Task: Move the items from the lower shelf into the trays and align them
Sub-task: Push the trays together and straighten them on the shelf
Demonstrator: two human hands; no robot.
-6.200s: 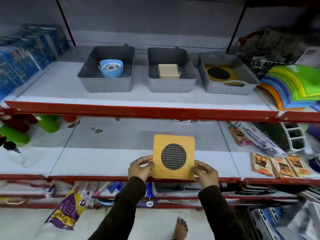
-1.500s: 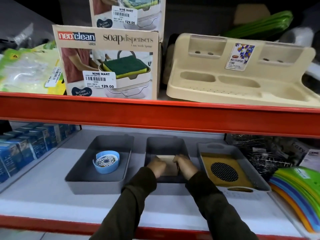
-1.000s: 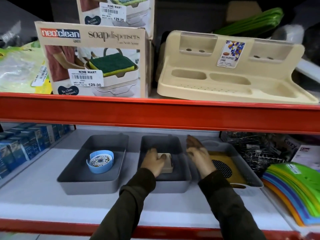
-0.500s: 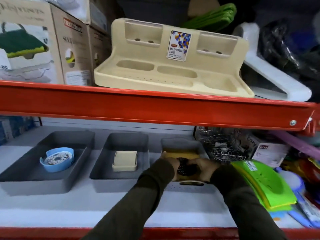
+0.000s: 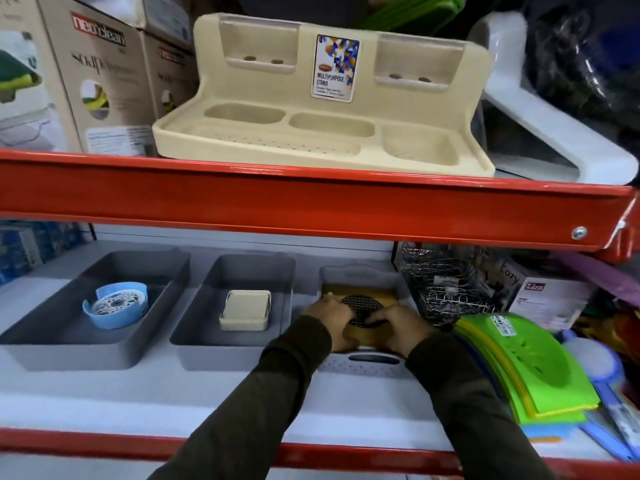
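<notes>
Both hands (image 5: 367,326) press the yellow pad (image 5: 360,294) in the right tray (image 5: 363,368).

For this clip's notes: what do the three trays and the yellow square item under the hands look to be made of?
The two dark grey trays look like moulded matte plastic: smooth walls, rounded rims. The light grey tray also looks plastic, with a perforated front wall and a cut-out handle slot. The yellow square item, held by the left hand and right hand, looks like matte plastic with a round black mesh centre; its material is uncertain.
</notes>
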